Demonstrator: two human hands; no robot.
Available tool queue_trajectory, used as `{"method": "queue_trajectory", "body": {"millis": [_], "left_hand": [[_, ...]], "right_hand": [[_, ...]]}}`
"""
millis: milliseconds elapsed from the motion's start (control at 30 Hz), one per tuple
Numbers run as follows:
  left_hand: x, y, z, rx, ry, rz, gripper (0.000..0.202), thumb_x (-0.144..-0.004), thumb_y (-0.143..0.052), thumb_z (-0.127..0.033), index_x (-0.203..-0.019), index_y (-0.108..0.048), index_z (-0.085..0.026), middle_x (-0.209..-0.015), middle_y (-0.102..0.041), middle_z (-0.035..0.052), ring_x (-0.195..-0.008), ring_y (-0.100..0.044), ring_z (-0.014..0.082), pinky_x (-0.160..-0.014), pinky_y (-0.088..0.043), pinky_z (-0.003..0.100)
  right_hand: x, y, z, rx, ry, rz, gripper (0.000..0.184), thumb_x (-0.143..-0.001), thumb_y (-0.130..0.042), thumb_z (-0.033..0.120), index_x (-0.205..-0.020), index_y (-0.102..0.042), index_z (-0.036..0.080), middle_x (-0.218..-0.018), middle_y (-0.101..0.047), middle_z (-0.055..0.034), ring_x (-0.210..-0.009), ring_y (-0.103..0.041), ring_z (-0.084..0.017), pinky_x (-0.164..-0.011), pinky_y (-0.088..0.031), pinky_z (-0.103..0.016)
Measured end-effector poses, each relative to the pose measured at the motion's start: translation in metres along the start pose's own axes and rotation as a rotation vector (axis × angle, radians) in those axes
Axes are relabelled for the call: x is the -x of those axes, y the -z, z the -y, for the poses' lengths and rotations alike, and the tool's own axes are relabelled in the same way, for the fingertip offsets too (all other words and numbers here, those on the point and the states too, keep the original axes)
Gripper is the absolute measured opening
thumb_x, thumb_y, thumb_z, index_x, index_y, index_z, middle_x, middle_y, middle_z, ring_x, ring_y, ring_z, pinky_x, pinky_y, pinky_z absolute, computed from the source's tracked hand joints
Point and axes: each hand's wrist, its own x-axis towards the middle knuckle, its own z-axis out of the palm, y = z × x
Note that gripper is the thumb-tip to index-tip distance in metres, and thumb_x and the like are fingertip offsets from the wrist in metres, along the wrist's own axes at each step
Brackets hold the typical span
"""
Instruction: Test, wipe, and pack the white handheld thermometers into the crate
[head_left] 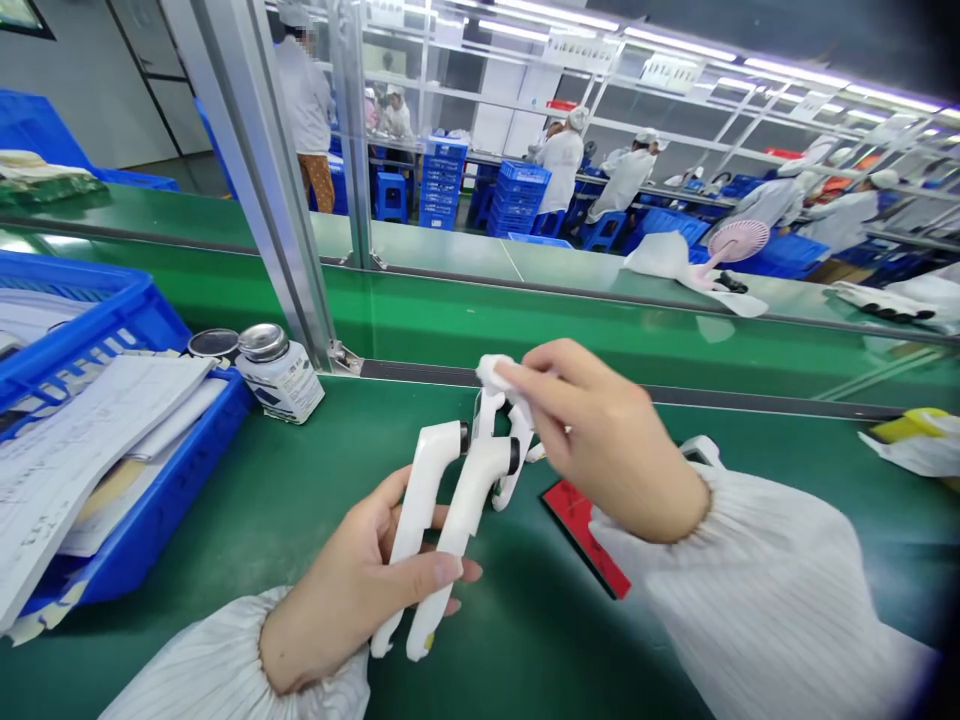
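Observation:
My left hand [352, 585] grips several white plastic handheld devices [457, 500] by their handles, holding them upright above the green bench mat [300, 500]. My right hand [592, 430] pinches a small white cloth [495, 375] against the top of the devices. Both wrists wear white ribbed sleeves.
A blue crate [150, 400] with papers stands at the left. A small metal-lidded bottle [279, 372] and a round lid [212, 343] sit beside it. A red card [589, 535] lies under my right wrist. A green conveyor [600, 320] runs behind; workers in white sit at far benches.

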Motion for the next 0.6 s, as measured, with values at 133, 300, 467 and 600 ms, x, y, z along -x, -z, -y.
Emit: {"method": "queue_trajectory", "body": {"millis": [133,300,467,600], "left_hand": [[0.0,-0.001,0.0,0.007,-0.029,-0.02,0.06,-0.078,-0.073,-0.027,-0.128,-0.041,-0.024,-0.116,-0.06,0.0108,-0.101,-0.065,0.0309,-0.08,-0.058,0.045],[-0.001,-0.003,0.003,-0.029,-0.096,-0.065,0.069,-0.077,-0.074,-0.026,-0.133,-0.035,-0.026,-0.12,-0.061,0.0112,-0.106,-0.063,0.0301,-0.079,-0.057,0.037],[-0.001,-0.003,0.007,-0.029,-0.178,-0.088,0.066,-0.075,-0.076,-0.029,-0.13,-0.04,-0.023,-0.118,-0.063,0.0113,-0.092,-0.067,0.0249,-0.071,-0.057,0.032],[0.002,-0.005,0.004,0.021,-0.182,-0.14,0.059,-0.076,-0.074,-0.028,-0.126,-0.042,-0.022,-0.119,-0.063,0.0124,-0.094,-0.067,0.027,-0.071,-0.058,0.034]], "right_hand": [[0.007,0.013,0.001,0.009,-0.076,-0.179,0.028,-0.088,-0.051,0.005,-0.108,-0.066,0.018,-0.087,-0.06,-0.0058,-0.071,-0.055,-0.012,-0.059,-0.047,-0.025],[0.026,0.006,0.03,-0.086,-0.165,-0.195,0.03,-0.088,-0.048,0.002,-0.109,-0.064,0.013,-0.09,-0.058,-0.0086,-0.07,-0.055,-0.012,-0.059,-0.048,-0.025],[0.053,-0.016,0.067,-0.302,-0.123,-0.087,0.034,-0.086,-0.042,0.0,-0.112,-0.061,0.011,-0.093,-0.059,-0.01,-0.074,-0.058,-0.014,-0.061,-0.052,-0.024],[0.083,-0.015,0.068,-0.386,-0.203,-0.039,0.036,-0.086,-0.04,0.001,-0.114,-0.06,0.014,-0.098,-0.059,-0.0103,-0.078,-0.06,-0.014,-0.064,-0.054,-0.024]]}}
